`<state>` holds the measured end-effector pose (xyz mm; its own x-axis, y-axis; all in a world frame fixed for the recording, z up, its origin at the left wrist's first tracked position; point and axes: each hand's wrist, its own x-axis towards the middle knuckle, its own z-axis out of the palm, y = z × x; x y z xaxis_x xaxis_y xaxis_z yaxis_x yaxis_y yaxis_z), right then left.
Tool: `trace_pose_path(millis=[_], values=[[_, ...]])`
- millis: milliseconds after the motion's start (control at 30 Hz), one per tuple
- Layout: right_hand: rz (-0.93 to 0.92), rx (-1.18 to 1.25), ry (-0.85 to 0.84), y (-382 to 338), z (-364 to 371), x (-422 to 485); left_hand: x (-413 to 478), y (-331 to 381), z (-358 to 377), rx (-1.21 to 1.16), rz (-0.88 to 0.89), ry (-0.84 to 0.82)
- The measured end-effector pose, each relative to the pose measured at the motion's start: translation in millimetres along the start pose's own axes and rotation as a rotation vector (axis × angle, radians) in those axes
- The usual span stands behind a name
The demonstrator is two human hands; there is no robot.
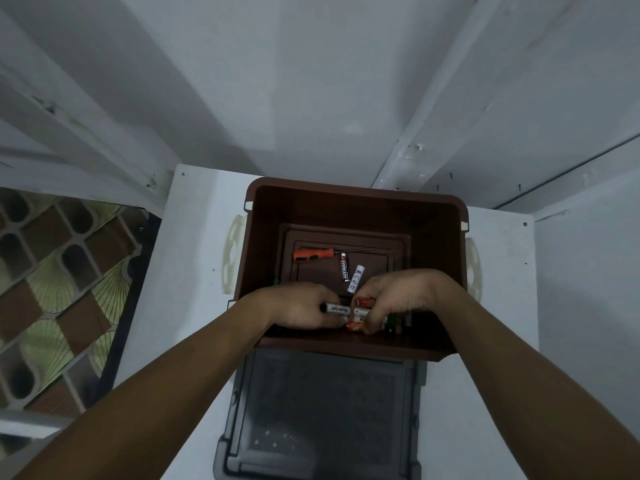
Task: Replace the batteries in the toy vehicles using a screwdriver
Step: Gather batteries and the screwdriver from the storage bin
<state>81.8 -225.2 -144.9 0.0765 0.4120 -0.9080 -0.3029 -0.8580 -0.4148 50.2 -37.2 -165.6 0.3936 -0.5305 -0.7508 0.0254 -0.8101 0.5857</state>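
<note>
We count one brown bin [263, 216], two cream side handles [231, 254] on it, one orange-handled screwdriver [313, 254] and one dark lid [325, 410]. Loose batteries number two, one black battery [343, 268] and one white battery [356, 279], and a third, the Heybright battery [335, 309], sits pinched in the left hand [298, 306]. In the right hand's [398, 296] curled fingers we count two orange batteries [365, 302] and one pale battery [362, 311]; the dark batteries [393, 322] beside them are too hidden to number.
</note>
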Motion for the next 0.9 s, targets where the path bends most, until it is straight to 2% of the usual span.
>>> trace_pose_path(millis=[533,900], values=[[-0.013,0.106,-0.034,5,-3,-3,5,-9,0,-0.055,0.066,-0.02],[-0.028,0.162,0.053,4,1,-10,3,-12,3,-0.225,0.112,0.061]])
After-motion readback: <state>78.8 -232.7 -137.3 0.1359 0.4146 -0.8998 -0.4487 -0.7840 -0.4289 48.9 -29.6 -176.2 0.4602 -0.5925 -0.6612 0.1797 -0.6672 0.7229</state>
